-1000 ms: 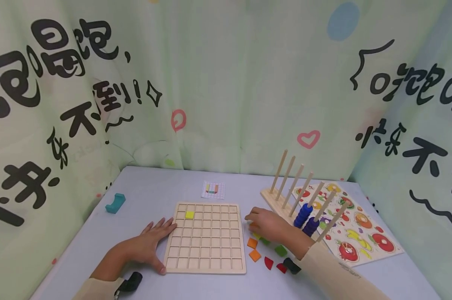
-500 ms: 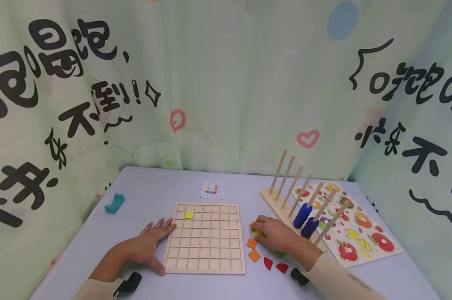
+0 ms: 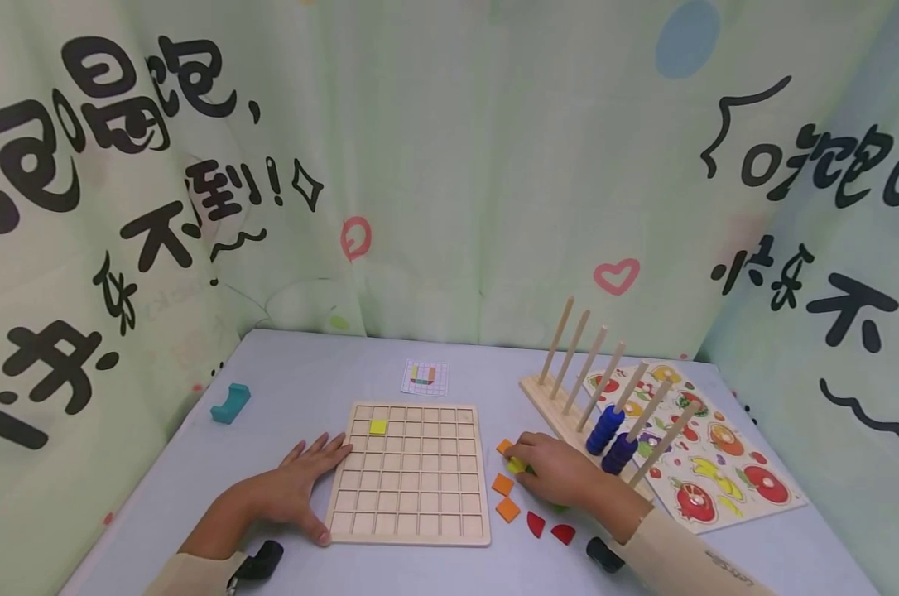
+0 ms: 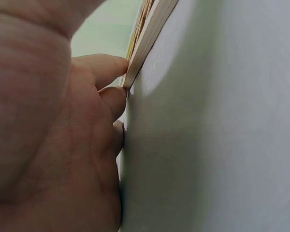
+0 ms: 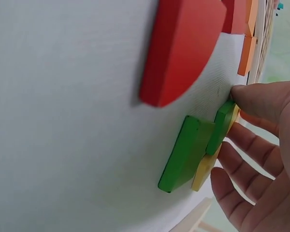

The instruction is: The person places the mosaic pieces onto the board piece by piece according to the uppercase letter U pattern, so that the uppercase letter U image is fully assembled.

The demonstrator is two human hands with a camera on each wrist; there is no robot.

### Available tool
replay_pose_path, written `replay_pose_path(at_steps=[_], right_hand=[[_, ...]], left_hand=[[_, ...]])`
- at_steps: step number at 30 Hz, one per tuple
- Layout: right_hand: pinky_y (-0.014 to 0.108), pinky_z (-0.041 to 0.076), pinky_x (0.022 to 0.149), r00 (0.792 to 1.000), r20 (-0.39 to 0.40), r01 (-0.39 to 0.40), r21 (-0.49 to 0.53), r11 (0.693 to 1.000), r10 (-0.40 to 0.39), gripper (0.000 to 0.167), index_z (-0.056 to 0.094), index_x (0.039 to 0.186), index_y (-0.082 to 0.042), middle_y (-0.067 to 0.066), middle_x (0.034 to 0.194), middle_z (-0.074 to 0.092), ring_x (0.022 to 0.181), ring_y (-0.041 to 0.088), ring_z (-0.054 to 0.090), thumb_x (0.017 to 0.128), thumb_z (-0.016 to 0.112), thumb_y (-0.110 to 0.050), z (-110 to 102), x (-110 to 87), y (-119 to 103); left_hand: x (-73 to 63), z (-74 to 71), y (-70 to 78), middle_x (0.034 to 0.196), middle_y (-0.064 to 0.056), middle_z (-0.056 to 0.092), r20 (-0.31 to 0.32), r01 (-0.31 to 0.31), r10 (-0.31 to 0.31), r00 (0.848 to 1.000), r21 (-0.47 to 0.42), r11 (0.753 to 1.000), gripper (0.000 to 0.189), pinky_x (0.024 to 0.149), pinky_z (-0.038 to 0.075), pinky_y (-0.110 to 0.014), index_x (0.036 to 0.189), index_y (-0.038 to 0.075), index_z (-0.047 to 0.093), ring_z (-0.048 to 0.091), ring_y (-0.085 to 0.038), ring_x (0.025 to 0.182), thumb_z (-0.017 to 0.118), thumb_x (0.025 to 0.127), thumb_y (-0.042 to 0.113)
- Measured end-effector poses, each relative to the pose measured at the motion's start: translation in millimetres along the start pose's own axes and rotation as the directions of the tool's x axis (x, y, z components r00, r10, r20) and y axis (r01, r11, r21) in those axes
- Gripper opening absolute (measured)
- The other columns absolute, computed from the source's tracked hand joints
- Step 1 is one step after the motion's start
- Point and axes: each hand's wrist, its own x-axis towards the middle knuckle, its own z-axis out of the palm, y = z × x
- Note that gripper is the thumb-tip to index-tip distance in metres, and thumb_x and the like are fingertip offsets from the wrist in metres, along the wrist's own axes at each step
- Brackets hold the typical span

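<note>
My left hand (image 3: 300,488) lies spread at the left side of a square wooden grid board (image 3: 421,480), its fingertips and thumb against the edge. One yellow square tile (image 3: 378,426) sits in the board's top row. Right of the board, my right hand (image 3: 557,468) reaches down over a small cluster of tiles, thumb and index finger on either side of a yellow tile (image 3: 516,465). In the right wrist view, a green tile (image 5: 224,125) sits by the thumb tip, with another green tile (image 5: 183,157) and a yellow piece (image 5: 206,170) beside it.
Orange tiles (image 3: 503,484) and two red quarter-round pieces (image 3: 535,524) lie near the right hand. Behind it stands a wooden peg rack (image 3: 546,399) with blue rings (image 3: 606,426), next to a fruit-picture board (image 3: 743,509). A pattern card (image 3: 425,378) and a teal block (image 3: 230,404) lie farther back.
My right hand has drawn back a little toward me and to the right, over the yellow and green tiles, uncovering an orange tile beyond. The left hand stays against the board.
</note>
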Motion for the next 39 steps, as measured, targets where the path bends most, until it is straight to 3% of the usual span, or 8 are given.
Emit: replay_pose_path(at_steps=[4,12,17,26,32,39], right_hand=[[0.028,0.050,0.076,0.999,0.003,-0.033,-0.011,0.999,0.033,0.032,0.069,0.119,-0.016,-0.010,0.097,0.058,0.081,0.008,0.047,0.088,0.072,-0.026,-2,-0.6,-2],[0.033,0.050,0.090,0.996,0.030,-0.081,-0.037,0.996,0.082,0.034,0.066,0.123,-0.015,-0.004,0.108,0.060,0.095,0.012,0.052,0.091,0.070,-0.026,-1,0.8,-4],[0.034,0.050,0.092,0.999,0.012,-0.038,-0.090,0.995,0.039,0.038,0.060,0.129,-0.011,-0.002,0.112,0.056,0.099,0.013,0.052,0.095,0.065,-0.027,3,2.4,-6],[0.031,0.050,0.092,0.992,-0.022,0.122,-0.188,0.975,-0.128,0.042,0.056,0.134,-0.011,0.000,0.116,0.053,0.100,0.014,0.051,0.096,0.064,-0.028,-1,7.7,-12],[0.030,0.049,0.092,0.984,-0.016,0.170,-0.198,0.965,-0.177,0.040,0.057,0.133,-0.010,0.001,0.118,0.053,0.102,0.015,0.050,0.096,0.063,-0.026,-5,18.4,-21],[0.024,0.048,0.081,0.982,0.007,0.187,-0.160,0.969,-0.188,0.038,0.058,0.132,-0.011,-0.001,0.112,0.051,0.092,0.014,0.048,0.096,0.063,-0.024,-4,31.4,-32]], left_hand=[[-1.3,-1.7,1.8,0.162,-0.011,0.011,0.002,0.006,-0.006,1.000,-0.011,1.000,0.131,0.113,-0.004,-0.059,0.155,0.011,0.024,-0.001,-0.036,0.147,0.086,0.053,0.063],[-0.9,-2.4,2.3,0.162,-0.010,0.011,0.002,0.003,-0.003,1.000,0.007,1.000,0.131,0.113,-0.004,-0.059,0.155,0.012,0.023,-0.001,-0.035,0.147,0.085,0.053,0.064],[-0.6,-1.9,2.0,0.162,-0.011,0.012,0.002,0.000,0.000,1.000,0.003,1.000,0.131,0.113,-0.003,-0.059,0.155,0.011,0.024,-0.001,-0.035,0.147,0.085,0.053,0.064],[-0.1,-0.1,0.0,0.162,-0.011,0.011,0.007,-0.005,0.005,1.000,0.004,1.000,0.131,0.113,-0.004,-0.058,0.155,0.011,0.023,-0.001,-0.035,0.147,0.085,0.053,0.064],[-0.8,-0.7,1.1,0.162,-0.011,0.011,0.003,-0.008,0.008,1.000,0.001,1.000,0.130,0.113,-0.004,-0.059,0.155,0.011,0.024,-0.001,-0.036,0.147,0.085,0.054,0.065],[-1.0,-0.9,2.1,0.162,-0.009,0.011,0.007,0.001,-0.001,1.000,-0.002,1.000,0.129,0.113,-0.004,-0.059,0.155,0.012,0.024,-0.001,-0.035,0.147,0.085,0.054,0.064]])
